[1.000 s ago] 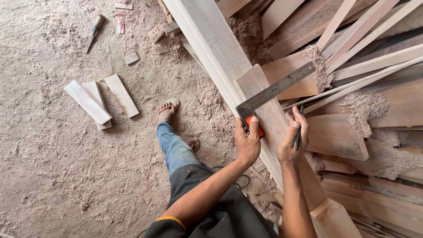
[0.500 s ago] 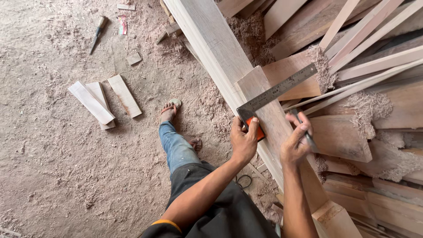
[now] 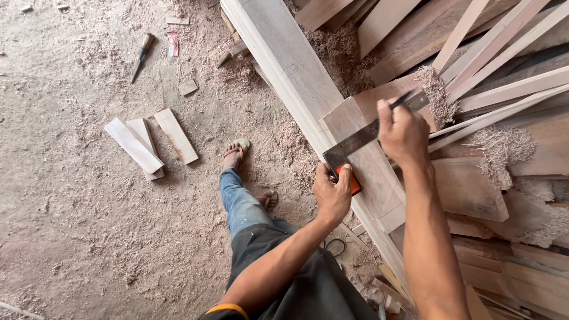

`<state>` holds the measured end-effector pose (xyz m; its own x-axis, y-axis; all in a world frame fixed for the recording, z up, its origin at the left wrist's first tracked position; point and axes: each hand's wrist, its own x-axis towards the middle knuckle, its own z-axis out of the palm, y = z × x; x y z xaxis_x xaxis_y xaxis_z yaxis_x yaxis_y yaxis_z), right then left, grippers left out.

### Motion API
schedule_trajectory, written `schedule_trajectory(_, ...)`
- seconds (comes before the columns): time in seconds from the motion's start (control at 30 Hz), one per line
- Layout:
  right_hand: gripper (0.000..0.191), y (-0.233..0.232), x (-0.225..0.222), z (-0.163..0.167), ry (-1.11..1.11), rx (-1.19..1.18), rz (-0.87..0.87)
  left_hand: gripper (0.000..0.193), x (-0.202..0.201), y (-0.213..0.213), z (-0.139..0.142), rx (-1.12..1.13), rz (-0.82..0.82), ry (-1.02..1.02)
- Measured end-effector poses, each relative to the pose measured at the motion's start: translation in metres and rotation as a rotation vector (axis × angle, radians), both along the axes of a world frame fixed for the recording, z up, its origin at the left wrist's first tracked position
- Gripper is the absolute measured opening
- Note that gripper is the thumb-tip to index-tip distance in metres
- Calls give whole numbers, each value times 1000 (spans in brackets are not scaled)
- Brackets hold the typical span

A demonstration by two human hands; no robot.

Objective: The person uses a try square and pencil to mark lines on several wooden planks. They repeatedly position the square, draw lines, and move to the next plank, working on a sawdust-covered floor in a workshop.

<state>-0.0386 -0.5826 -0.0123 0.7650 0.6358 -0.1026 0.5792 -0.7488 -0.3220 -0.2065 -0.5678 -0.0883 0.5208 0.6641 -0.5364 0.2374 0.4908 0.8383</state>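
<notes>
The left hand (image 3: pixel 332 192) is pressing down on the orange and black stock of a metal try square (image 3: pixel 355 151), fingers closed over it and holding it against the edge of a short, flat, pale brown wooden board (image 3: pixel 370 166). The square's grey steel blade is lying across the face of that board, running up and to the right. The right hand (image 3: pixel 403 131) is gripping a thin dark pencil (image 3: pixel 404 98) and is holding its tip just beside the far end of the blade. The board is resting on a long pale timber beam (image 3: pixel 278 53) that is crossing the sawdust-covered floor (image 3: pixel 89 237) diagonally. Three loose light wooden offcuts (image 3: pixel 148 142) and a dark-handled chisel (image 3: pixel 142 56) are lying on the floor, well apart from the hands.
</notes>
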Motion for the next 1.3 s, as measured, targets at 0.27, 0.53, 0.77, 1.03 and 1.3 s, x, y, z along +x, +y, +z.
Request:
schedule_trajectory(0.27, 31, 8, -89, -29, 460, 499, -37, 33, 2, 8, -6, 165, -347, 148)
schedule_trajectory(0.53, 43, -63, -56, -22, -12, -54, -318, 29, 5, 12, -10, -299, -172, -167)
schedule_trajectory(0.77, 96, -76, -85, -10, -40, -242, -173, 38, -6, 61, -13, -542, -236, -266)
schedule_trajectory(1.03, 94, -59, -126, -6, -136, -219, -177, 18, -49, 213, -2, -134, -191, -288)
schedule_trajectory(1.3, 86, -61, -57, 54, 302, -371, -502, 16, -67, 306, -7, -92, -85, -222)
